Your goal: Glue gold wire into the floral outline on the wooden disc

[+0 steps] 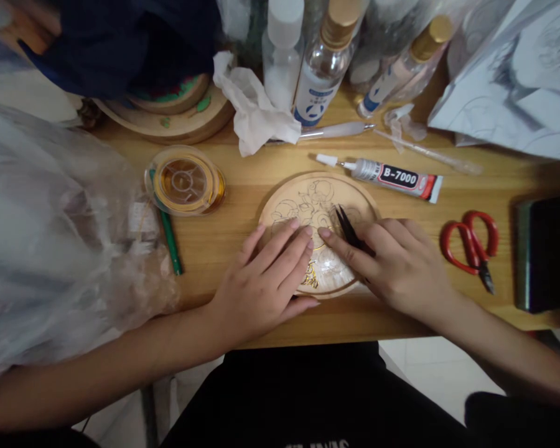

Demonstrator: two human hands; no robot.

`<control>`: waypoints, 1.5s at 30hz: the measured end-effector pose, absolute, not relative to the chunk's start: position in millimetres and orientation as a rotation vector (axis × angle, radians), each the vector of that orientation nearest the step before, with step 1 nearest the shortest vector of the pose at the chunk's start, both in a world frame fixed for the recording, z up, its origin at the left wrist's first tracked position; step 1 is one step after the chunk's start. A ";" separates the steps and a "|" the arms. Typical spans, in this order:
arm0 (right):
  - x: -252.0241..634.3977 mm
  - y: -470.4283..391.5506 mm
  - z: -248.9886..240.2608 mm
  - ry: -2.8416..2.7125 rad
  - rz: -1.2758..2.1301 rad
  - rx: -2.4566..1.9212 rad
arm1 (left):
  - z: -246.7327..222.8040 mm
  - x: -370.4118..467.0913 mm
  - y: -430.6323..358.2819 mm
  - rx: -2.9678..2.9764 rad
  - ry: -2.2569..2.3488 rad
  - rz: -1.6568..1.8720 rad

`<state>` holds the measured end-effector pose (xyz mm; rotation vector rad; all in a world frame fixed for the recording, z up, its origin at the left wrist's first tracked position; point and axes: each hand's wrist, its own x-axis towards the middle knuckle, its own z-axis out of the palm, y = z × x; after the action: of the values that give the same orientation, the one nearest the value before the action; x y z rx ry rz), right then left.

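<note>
A round wooden plate (pixel 280 194) with a pencil drawing lies near the table's front edge. My left hand (pixel 268 277) lies on its left part, fingers spread, the fingertips near the plate's middle. My right hand (pixel 392 261) holds dark pointed tweezers (pixel 348 229) against the palm, tips toward the upper left, while its index finger presses on the plate beside my left fingertips. A curved piece of gold wire (pixel 321 247) shows under and between the fingertips. Below it, more bent gold wire (pixel 310 275) lies by a shiny patch on the plate.
A glue tube (pixel 396 177) lies behind the plate. Red-handled cutters (pixel 476 246) and a black box (pixel 544 255) are on the right. At left are a wire spool (pixel 186 182), green pen (pixel 170 242) and plastic bag (pixel 74 236). Bottles (pixel 318 81) and crumpled tissue (pixel 256 115) stand behind.
</note>
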<state>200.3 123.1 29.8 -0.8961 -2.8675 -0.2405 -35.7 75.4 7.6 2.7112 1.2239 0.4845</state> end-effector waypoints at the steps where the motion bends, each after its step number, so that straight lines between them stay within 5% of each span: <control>1: 200.3 123.3 30.1 -2.870 -0.248 -0.893 | 7.8 -35.8 75.4 2.705 1.224 0.485; 33: 199.9 128.8 25.5 -2.800 -0.061 -0.871 | 9.9 -37.6 76.8 2.716 1.185 0.464; 45: 213.1 143.1 12.2 -2.293 0.333 -1.048 | 10.3 -39.5 78.4 2.708 1.163 0.482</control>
<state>213.1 143.1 12.2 -1.0481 -2.2931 0.3326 -39.5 78.4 10.3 2.7075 1.1633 0.4824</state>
